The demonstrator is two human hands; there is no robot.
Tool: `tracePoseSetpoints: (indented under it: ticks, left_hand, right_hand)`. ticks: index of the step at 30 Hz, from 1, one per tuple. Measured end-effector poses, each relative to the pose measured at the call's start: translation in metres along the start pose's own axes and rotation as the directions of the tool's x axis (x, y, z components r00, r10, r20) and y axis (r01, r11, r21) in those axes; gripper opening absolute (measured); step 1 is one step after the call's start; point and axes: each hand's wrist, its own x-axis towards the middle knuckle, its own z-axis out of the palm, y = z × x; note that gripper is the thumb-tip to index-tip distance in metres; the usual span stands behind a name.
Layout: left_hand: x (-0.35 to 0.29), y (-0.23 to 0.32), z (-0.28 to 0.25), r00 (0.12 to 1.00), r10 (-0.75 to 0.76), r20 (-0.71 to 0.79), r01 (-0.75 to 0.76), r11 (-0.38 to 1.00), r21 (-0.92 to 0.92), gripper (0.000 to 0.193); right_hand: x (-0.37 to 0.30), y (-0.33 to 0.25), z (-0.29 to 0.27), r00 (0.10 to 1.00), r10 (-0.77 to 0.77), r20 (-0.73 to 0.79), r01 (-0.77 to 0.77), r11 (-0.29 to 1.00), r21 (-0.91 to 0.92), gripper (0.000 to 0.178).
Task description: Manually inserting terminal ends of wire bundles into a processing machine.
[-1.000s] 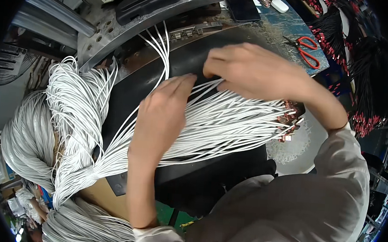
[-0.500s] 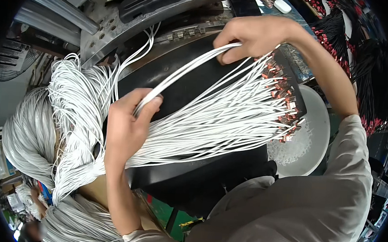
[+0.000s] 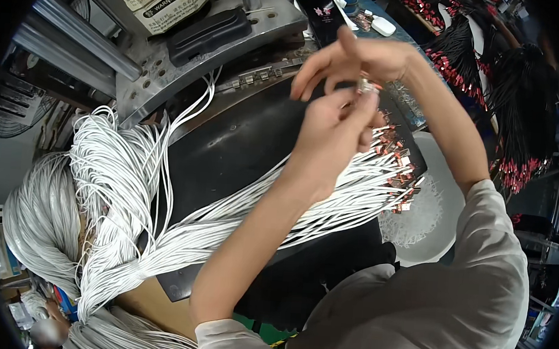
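Thin white cables (image 3: 184, 240) lie fanned across a black work surface (image 3: 220, 143), their ends carrying small metal connectors with red-orange parts (image 3: 402, 165) at the right. My left hand (image 3: 334, 130) reaches over this fan and pinches some connector ends (image 3: 367, 86) between thumb and fingers. Just beyond it, my right hand (image 3: 365, 58) has its fingers spread and its thumb raised, slightly smeared by motion. Whether the right palm touches the pinched connectors I cannot tell. My left hand and forearm hide part of the cables beneath.
A metal machine plate (image 3: 274, 24) with posts borders the far left. Coiled grey-white cable (image 3: 40, 213) hangs at left. A white bowl (image 3: 449, 235) with clear scraps stands right. Phone (image 3: 318, 15) and white mouse (image 3: 384, 27) lie at the back; black cables (image 3: 520, 113) hang far right.
My left hand has moved right from mid-cable to the connector ends beside my right hand. My right hand has let go of the white strands and spread its fingers. The view has shifted slightly.
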Motion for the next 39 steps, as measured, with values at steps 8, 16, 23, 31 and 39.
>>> tracePoseSetpoints:
  ticks: [8,16,23,31,39]
  left_hand:
    - [-0.054,-0.003,-0.056,0.968,-0.025,-0.248,0.051,0.994,0.099,0.019]
    - [-0.056,0.0,-0.055,0.914,-0.053,-0.403,0.069,0.997,0.025,0.021]
    - [-0.052,-0.002,-0.053,0.886,-0.071,-0.458,0.153,0.977,0.146,0.018]
    - [-0.052,-0.004,-0.051,0.875,-0.007,-0.484,0.112,0.976,0.188,0.014]
    - [-0.051,-0.002,-0.051,0.867,-0.034,-0.496,0.14,0.974,0.178,0.015]
  right_hand:
    - [0.051,0.023,0.032,0.9,-0.116,-0.42,-0.396,0.184,-0.9,0.07]
    - [0.038,0.014,0.058,0.934,0.051,-0.355,-0.336,0.471,-0.816,0.043]
    - [0.032,0.008,0.066,0.849,0.205,-0.488,-0.177,0.979,0.104,0.031]
    - [0.028,0.021,0.067,0.876,0.192,-0.442,-0.078,0.961,0.265,0.033]
    - [0.024,0.017,0.075,0.908,0.167,-0.385,-0.105,0.979,0.176,0.037]
